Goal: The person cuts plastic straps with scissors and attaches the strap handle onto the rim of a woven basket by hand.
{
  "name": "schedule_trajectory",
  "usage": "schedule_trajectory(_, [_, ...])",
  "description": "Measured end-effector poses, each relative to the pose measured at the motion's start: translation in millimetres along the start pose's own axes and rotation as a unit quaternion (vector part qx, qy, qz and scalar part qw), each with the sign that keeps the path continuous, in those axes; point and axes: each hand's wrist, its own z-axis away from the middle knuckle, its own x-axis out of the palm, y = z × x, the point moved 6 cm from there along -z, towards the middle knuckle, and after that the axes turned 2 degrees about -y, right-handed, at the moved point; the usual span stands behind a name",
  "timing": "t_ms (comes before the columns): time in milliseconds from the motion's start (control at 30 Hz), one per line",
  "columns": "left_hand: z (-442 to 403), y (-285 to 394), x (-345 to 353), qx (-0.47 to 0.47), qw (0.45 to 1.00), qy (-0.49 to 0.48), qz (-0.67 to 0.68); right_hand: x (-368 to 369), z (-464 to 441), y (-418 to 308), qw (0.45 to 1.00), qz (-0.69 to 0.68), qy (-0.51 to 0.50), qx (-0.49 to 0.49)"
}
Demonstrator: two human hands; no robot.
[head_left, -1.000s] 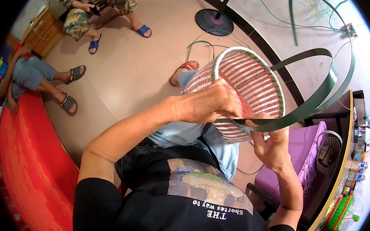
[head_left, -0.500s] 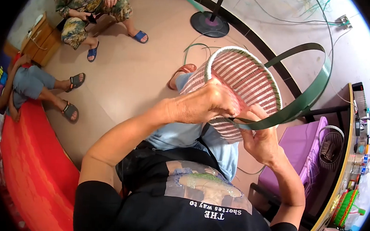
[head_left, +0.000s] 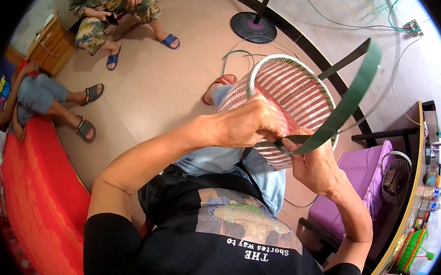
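A red-and-white striped woven basket (head_left: 300,97) rests tilted over my lap, its opening facing up and to the right. My left hand (head_left: 252,122) is closed on the near part of the basket's rim. Between the fingers of my right hand (head_left: 313,162) is a dark green flat strap (head_left: 348,103), pinched close to the rim beside my left fingertips. The strap arcs up to the right and comes back down behind the basket's far rim. My fingers hide the spot where strap and rim meet.
Two seated people are at the left, one by a red-covered seat (head_left: 43,191). A round stand base (head_left: 254,27) stands on the floor ahead. At the right are a purple box (head_left: 347,190) on a chair and a long shelf with bottles (head_left: 429,193).
The strap's loop has become narrower and swung inward toward the basket. My right hand has shifted slightly and pinches the strap near the rim. My left hand keeps its hold.
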Motion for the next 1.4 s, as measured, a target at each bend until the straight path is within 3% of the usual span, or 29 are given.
schedule_trajectory(133, [0, 0, 2, 0.006, 1.000, 0.020, 0.016, 0, -2, 1, 0.999, -0.003, -0.022, -0.023])
schedule_trajectory(267, [5, -10, 8, -0.038, 0.998, -0.031, -0.025, -4, -4, -7, 0.999, -0.021, 0.027, -0.032])
schedule_trajectory(333, [4, -5, 6, -0.004, 0.999, -0.014, -0.031, 3, 2, -3, 0.997, -0.023, 0.053, -0.042])
schedule_trajectory(467, [5, -2, 6, 0.012, 1.000, 0.017, -0.023, 16, 14, 12, 0.999, -0.030, 0.014, -0.022])
schedule_trajectory(667, [7, 2, 5, -0.019, 1.000, -0.021, -0.008, 12, 13, 4, 0.998, -0.054, 0.021, -0.026])
schedule_trajectory(767, [14, 11, 5, -0.003, 0.993, -0.047, -0.112, 7, 19, 3, 0.998, -0.066, 0.023, -0.013])
schedule_trajectory(833, [15, 8, 7, -0.048, 0.989, -0.095, -0.102, 2, 25, 4, 0.994, -0.087, 0.067, -0.025])
schedule_trajectory(967, [9, 20, 8, -0.055, 0.992, -0.029, -0.108, -22, 30, -9, 0.978, -0.126, 0.167, -0.014])
schedule_trajectory(1100, [5, 29, 16, -0.067, 0.995, 0.064, -0.033, -30, 29, -10, 0.974, -0.136, 0.180, -0.001])
schedule_trajectory(1167, [4, 31, 21, -0.157, 0.977, 0.073, 0.124, -28, 28, -5, 0.967, -0.176, 0.185, -0.015])
schedule_trajectory(1267, [8, 19, 28, -0.154, 0.976, 0.059, 0.144, -38, 24, -7, 0.960, -0.219, 0.161, -0.062])
schedule_trajectory(1367, [5, 23, 32, -0.161, 0.956, 0.087, 0.231, -37, 27, 4, 0.873, -0.475, 0.105, 0.029])
schedule_trajectory(1400, [9, 17, 35, -0.184, 0.952, 0.052, 0.237, -54, 27, -4, 0.861, -0.495, 0.109, 0.045])
